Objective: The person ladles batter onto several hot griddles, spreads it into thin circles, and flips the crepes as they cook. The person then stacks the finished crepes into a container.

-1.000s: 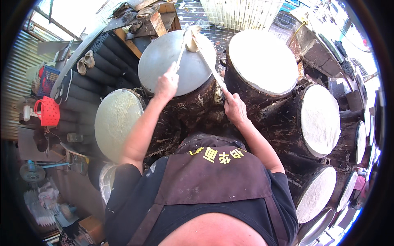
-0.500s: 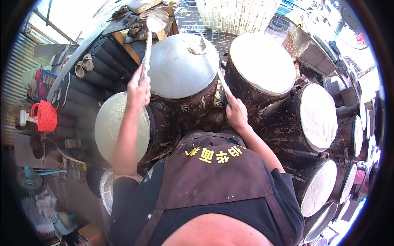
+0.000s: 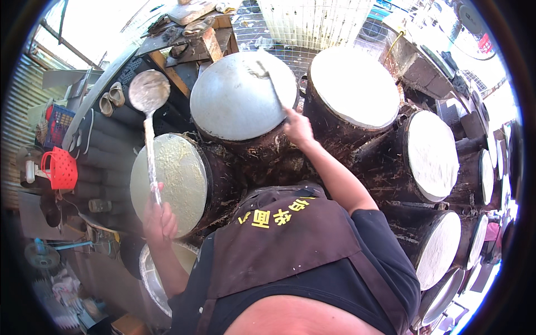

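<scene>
My left hand (image 3: 161, 220) is closed round the long, batter-coated handle of a ladle (image 3: 149, 91), raised beside the left griddle. My right hand (image 3: 298, 128) grips a thin long-handled tool (image 3: 274, 89); its greyish end rests on or just over a bare silver domed griddle (image 3: 229, 95). The exact kind of that end is blurred. A pale batter layer with rough yellowish patches covers the left griddle (image 3: 173, 184), behind the ladle handle. White batter sheets coat the far right griddle (image 3: 354, 86) and the right griddle (image 3: 432, 156).
Dark, crusted drums (image 3: 357, 162) carry the griddles in an arc around me. A pan (image 3: 153, 279) stands low by my left elbow. A red basket (image 3: 61, 168) and a pair of shoes (image 3: 111, 99) are at the left. Beyond the griddles is wire mesh (image 3: 312, 25).
My left hand has drawn the ladle back and left, from the silver griddle's far edge to beside the left griddle. My right hand has shifted left and slightly away from me with its tool.
</scene>
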A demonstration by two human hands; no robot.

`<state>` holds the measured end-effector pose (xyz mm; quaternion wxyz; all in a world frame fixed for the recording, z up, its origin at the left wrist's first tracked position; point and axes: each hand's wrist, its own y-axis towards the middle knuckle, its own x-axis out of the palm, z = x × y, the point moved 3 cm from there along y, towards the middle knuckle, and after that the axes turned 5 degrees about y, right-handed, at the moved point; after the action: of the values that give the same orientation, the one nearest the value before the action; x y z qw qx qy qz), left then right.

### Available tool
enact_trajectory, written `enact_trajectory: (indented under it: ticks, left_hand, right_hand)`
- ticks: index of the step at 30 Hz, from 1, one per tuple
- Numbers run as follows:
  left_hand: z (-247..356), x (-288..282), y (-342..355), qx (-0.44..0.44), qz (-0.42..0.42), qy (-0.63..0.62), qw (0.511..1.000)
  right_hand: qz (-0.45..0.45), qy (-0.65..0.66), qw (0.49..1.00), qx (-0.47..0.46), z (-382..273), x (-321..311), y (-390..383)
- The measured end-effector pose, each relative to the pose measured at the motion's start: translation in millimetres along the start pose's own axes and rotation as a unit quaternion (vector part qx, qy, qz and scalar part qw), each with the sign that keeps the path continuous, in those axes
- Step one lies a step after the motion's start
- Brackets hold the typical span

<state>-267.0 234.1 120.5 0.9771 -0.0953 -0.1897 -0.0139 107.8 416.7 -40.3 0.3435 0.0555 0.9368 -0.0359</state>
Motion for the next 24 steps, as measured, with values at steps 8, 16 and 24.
enact_trajectory:
  ticks: [8, 16, 24]
  left_hand:
    - [-5, -23, -36, 0.045, -0.106, -0.333, 0.936]
    - [6, -21, -38, 0.107, -0.104, -0.330, 0.932]
    - [2, -38, -61, 0.118, -0.094, -0.294, 0.944]
  right_hand:
    - [0.048, 0.059, 0.997, 0.007, 2, -15, 38]
    - [-0.038, -0.027, 0.998, -0.044, -53, 54, 57]
    - [0.000, -0.014, 0.999, 0.029, -11, 22, 85]
